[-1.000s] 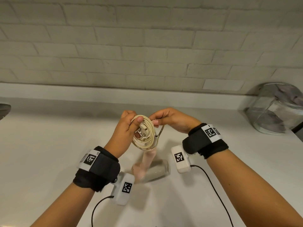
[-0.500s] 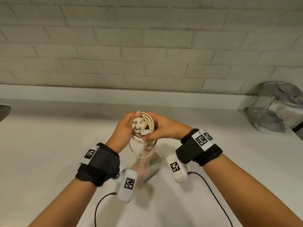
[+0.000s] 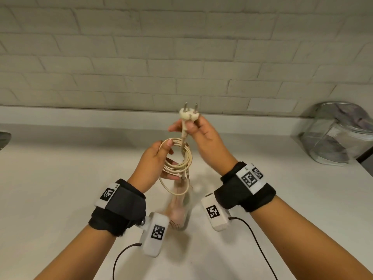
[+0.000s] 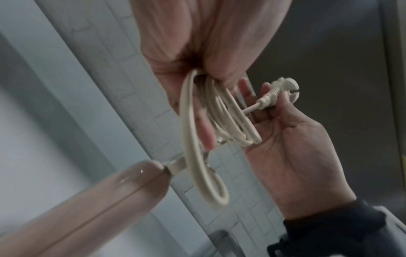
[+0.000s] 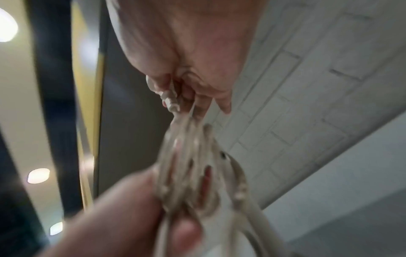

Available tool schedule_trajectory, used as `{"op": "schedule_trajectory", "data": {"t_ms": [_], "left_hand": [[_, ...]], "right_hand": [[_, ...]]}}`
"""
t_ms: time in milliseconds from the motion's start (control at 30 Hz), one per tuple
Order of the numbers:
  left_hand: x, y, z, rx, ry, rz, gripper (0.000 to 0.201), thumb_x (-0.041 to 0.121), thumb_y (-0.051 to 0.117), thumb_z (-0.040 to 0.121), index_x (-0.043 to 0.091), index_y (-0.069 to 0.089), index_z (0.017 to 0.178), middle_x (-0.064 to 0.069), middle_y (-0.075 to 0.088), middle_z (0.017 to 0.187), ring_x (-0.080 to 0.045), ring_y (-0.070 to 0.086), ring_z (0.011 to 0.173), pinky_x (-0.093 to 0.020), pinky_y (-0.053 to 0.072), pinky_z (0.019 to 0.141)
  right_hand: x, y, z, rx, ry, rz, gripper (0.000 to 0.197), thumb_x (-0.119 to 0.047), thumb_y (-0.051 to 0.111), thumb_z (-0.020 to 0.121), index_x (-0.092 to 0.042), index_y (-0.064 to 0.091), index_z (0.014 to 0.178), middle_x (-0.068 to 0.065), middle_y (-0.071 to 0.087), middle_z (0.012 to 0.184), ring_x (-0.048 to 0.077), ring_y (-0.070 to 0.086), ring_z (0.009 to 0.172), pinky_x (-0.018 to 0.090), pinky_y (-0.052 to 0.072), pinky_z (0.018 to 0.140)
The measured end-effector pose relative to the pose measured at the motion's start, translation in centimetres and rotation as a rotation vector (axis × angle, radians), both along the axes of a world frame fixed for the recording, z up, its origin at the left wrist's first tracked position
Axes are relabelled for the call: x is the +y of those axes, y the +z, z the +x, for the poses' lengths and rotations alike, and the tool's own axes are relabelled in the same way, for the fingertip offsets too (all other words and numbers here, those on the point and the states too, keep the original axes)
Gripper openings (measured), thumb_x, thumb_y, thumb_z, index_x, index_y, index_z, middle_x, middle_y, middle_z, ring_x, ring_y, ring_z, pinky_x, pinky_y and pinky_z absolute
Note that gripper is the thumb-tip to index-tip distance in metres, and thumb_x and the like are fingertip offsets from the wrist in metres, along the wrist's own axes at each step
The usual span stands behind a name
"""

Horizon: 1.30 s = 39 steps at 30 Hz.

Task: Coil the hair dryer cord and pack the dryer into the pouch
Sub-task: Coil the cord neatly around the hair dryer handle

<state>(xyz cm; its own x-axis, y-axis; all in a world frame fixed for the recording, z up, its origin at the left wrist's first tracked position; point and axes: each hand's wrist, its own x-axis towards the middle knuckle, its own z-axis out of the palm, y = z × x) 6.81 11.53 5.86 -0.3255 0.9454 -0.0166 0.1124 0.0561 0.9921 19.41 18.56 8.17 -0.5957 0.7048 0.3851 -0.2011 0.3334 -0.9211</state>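
- From the head view, the left hand [image 3: 155, 160] grips the coiled cord [image 3: 177, 158], thumb over the top of the loops and fingers through the ring; the right hand [image 3: 203, 136] pinches the plug [image 3: 188, 115] by its neck and holds it above the coil, its two pins pointing up toward the brick wall [image 3: 181, 57]
- The hair dryer [image 3: 177, 207] hangs below the coil over the white counter [image 3: 60, 188], between the two wrist cameras; it is blurred there, so whether its lower end touches the counter cannot be told
- The pouch [image 3: 341, 134], clear and domed, sits at the far right of the counter against the wall, well apart from both hands; only the head view shows it
- The left wrist view gives what the head view hides; the loops [image 4: 219, 118] are bunched between thumb and fingers of the left hand [image 4: 197, 52], one longer loop sags below the rest, and the dryer's pink handle [image 4: 98, 200] slants down to the lower left with the cord leaving its end
- The same view shows the palm side of the right hand [image 4: 292, 156], fingers curled round the plug [image 4: 281, 93], a short straight run of cord joining it to the coil
- The right wrist view is heavily smeared; the right hand [image 5: 186, 52] seems to clasp the plug's ribbed neck [image 5: 171, 100], with the strands [image 5: 197, 165] running down to the left hand [image 5: 120, 217]
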Motion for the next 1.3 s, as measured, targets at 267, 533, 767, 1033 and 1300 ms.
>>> {"op": "schedule_trajectory", "data": {"t_ms": [267, 533, 767, 1033, 1300], "left_hand": [[-1.0, -0.2, 0.0, 0.237, -0.038, -0.027, 0.034, 0.040, 0.038, 0.093, 0.013, 0.057, 0.100, -0.002, 0.066, 0.071, -0.011, 0.061, 0.046, -0.022, 0.051, 0.044], [-1.0, 1.3, 0.1, 0.300, -0.083, -0.012, 0.028, 0.035, 0.043, 0.092, 0.011, 0.056, 0.086, -0.005, 0.053, 0.064, -0.004, 0.058, 0.041, -0.016, 0.044, 0.037], [-1.3, 1.9, -1.2, 0.410, -0.146, -0.096, 0.028, 0.040, 0.043, 0.091, 0.016, 0.055, 0.083, -0.003, 0.055, 0.082, -0.015, 0.062, 0.071, -0.032, 0.058, 0.051], [-1.0, 0.9, -1.5, 0.306, -0.122, -0.044, 0.025, 0.035, 0.043, 0.092, 0.016, 0.055, 0.079, -0.007, 0.053, 0.085, -0.018, 0.066, 0.064, -0.036, 0.057, 0.045], [0.1, -0.9, -2.1, 0.548, -0.093, 0.021, 0.029, 0.029, 0.038, 0.094, 0.022, 0.050, 0.070, 0.002, 0.042, 0.086, -0.003, 0.046, 0.078, -0.002, 0.033, 0.070]], "right_hand": [[2.9, 3.6, 2.6, 0.309, -0.126, -0.209, 0.018, -0.019, 0.041, 0.096, -0.015, 0.057, 0.101, 0.001, 0.047, 0.063, 0.008, 0.032, 0.040, 0.020, 0.033, 0.040], [3.1, -0.3, 1.8, -0.456, -0.293, 0.241, 0.027, -0.015, 0.057, 0.088, -0.015, 0.065, 0.114, 0.002, 0.067, 0.120, 0.004, 0.061, 0.103, 0.030, 0.047, 0.098], [3.4, -1.2, 1.3, -0.902, -0.292, 0.639, 0.033, -0.024, 0.048, 0.093, -0.028, 0.057, 0.124, 0.008, 0.066, 0.108, 0.026, 0.059, 0.102, 0.025, 0.034, 0.072], [2.9, -1.7, 0.4, -0.821, -0.013, 0.345, 0.035, -0.027, 0.039, 0.095, -0.009, 0.068, 0.103, 0.006, 0.069, 0.092, 0.023, 0.058, 0.092, 0.032, 0.045, 0.082], [1.7, -2.5, 0.1, -0.509, 0.238, -0.045, 0.025, -0.014, 0.055, 0.075, 0.002, 0.062, 0.093, 0.013, 0.061, 0.087, 0.016, 0.057, 0.079, 0.025, 0.047, 0.073]]}}
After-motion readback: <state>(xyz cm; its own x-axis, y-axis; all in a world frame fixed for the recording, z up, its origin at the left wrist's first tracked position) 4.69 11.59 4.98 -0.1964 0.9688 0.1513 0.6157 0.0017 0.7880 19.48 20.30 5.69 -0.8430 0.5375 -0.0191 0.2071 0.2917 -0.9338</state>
